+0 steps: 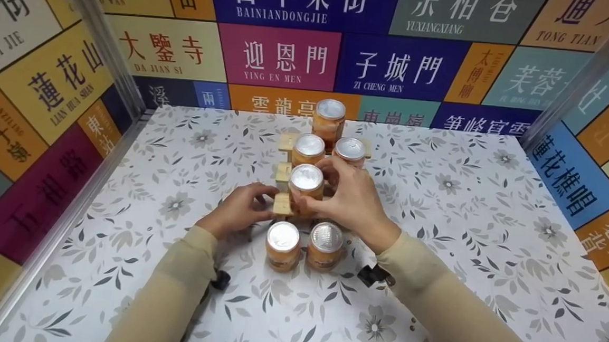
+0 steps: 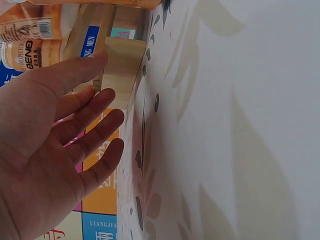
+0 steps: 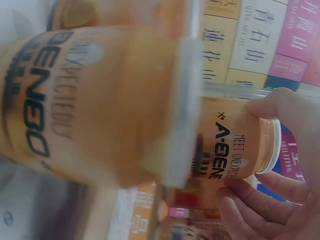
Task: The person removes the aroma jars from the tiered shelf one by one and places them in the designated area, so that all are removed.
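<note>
My right hand (image 1: 355, 200) grips a clear jar (image 1: 306, 177) of orange contents with a silver lid, thumb on its near side and fingers at the far side. In the right wrist view its label shows black "A-BENBO" lettering. The jar is upright over the lower part of a stepped wooden stand (image 1: 283, 205). At the stand's left end, my left hand (image 1: 239, 206) pinches the wood between thumb and forefinger; the other fingers (image 2: 102, 130) are loosely bent. Behind the held jar, two similar jars stand side by side, with another jar (image 1: 329, 122) higher at the back.
Two more jars, a left one (image 1: 282, 249) and a right one (image 1: 324, 249), stand on the floral-patterned table (image 1: 433, 306) in front of the stand. Panels with coloured place-name signs (image 1: 279, 58) enclose the back and both sides.
</note>
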### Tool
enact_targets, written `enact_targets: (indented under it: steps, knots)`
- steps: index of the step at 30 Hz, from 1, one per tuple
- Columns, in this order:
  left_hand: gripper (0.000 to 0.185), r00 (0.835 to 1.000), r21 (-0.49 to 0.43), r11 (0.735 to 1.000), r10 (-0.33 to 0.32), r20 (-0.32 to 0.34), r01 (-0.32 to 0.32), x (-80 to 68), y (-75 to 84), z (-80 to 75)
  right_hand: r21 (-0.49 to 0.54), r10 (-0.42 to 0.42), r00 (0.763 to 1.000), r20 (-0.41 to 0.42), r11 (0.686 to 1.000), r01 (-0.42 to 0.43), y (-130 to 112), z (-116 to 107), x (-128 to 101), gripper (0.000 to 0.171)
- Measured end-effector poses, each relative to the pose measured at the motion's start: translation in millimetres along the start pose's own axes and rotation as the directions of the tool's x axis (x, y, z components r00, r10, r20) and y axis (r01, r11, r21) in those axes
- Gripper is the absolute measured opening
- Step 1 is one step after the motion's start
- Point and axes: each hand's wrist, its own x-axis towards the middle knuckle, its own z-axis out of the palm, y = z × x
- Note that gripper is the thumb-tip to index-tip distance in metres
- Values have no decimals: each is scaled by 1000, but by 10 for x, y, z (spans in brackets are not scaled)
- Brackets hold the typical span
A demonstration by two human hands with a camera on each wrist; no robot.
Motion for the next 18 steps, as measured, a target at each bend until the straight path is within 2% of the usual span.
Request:
enact_targets:
  steps: [9, 18]
  knots:
    - [55, 1000, -4, 1000, 7, -7, -7, -12, 10, 10, 81, 42, 999, -26, 996, -40, 38, -466, -172, 58]
    - [54, 1000, 4, 1000, 7, -5, -7, -5, -2, 5, 22, 20, 998, -59, 1000, -19, 279, -792, -501, 61]
